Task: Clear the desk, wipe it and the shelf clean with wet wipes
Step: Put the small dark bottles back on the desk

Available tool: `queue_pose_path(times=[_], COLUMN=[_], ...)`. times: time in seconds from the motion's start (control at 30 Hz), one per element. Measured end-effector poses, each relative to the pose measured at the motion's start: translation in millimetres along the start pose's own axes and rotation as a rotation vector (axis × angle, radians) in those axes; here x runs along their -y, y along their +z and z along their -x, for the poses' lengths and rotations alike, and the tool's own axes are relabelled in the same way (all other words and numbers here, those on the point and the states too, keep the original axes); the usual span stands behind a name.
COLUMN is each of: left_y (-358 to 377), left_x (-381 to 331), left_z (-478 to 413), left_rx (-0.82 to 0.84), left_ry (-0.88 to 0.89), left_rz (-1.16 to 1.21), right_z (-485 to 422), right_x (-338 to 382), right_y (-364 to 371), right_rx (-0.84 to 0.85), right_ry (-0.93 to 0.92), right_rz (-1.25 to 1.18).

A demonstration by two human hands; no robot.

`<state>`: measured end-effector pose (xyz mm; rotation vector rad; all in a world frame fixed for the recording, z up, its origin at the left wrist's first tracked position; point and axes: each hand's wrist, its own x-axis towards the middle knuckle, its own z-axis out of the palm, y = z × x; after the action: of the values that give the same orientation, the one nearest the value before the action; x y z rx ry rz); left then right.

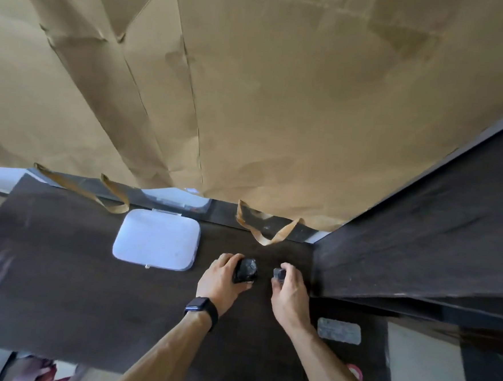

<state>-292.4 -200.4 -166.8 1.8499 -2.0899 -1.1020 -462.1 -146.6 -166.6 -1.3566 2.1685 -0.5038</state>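
Gripping a crinkly black lump (245, 271), the left hand (223, 280) is resting on the dark matte desk (59, 281). Right hand (289, 294) is pinching a small dark blocky object (278, 274); a white rounded-rectangle case (156, 240) is lying flat nearby.

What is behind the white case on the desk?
Behind the white case, brown paper hangs over the wall, its torn strips curling onto the desk. A white object shows below the paper's edge; the rest of it is covered, so I cannot identify it.
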Motion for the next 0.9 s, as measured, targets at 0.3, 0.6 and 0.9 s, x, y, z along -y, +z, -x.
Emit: queue_pose_path(times=[0.3,0.6,0.9], left_y=[7.0,16.5,17.3], left_x=[14.6,21.3,-22.8], left_z=[19.9,58.6,9.2], left_rx=[-0.042,0.016,0.158], left_ry=[0.065,0.271,0.232], left_rz=[-0.04,-0.471,-0.509], right_z=[24.6,59.8,14.9], right_x=[-18.0,-23.1,-14.4], right_y=[-3.4,2.3,1.4], right_rx=[-0.102,0.023,0.058], right_ry=[-0.014,-0.166,-0.081], right_rz=[-0.01,0.358,0.402])
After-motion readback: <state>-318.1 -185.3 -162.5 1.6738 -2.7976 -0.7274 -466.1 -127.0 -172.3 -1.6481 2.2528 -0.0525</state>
